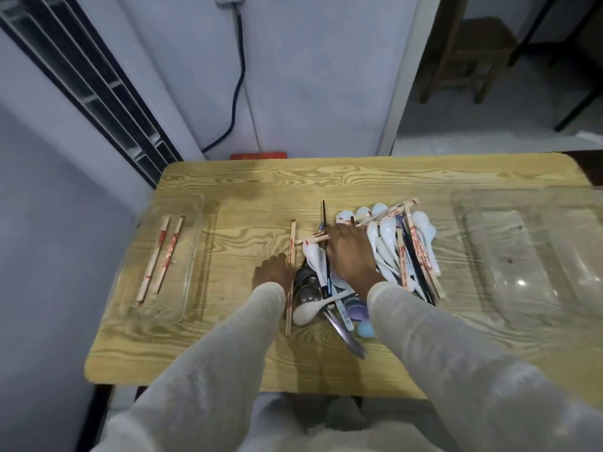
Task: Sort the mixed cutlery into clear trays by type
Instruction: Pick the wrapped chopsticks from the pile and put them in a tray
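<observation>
A mixed cutlery pile [388,252] lies mid-table: white ceramic spoons, metal spoons [305,288], wooden chopsticks with red print, dark chopsticks. My left hand [272,274] is at the pile's left edge, fingers curled round a pair of wooden chopsticks [292,236] lying lengthwise. My right hand [350,252] is on top of the pile, its fingertips curled down on crosswise wooden chopsticks [311,238] beside a black chopstick [324,216]. A clear tray [192,207] at the left holds two wooden chopsticks [163,256]. A second clear tray [528,256] at the right holds nothing.
The wooden table [261,187] stands against a white wall with a dark cable [239,76]. A radiator-like grille [98,83] runs down at the left. A red object [258,155] sits behind the table's far edge. Chair legs [456,76] stand at the back right.
</observation>
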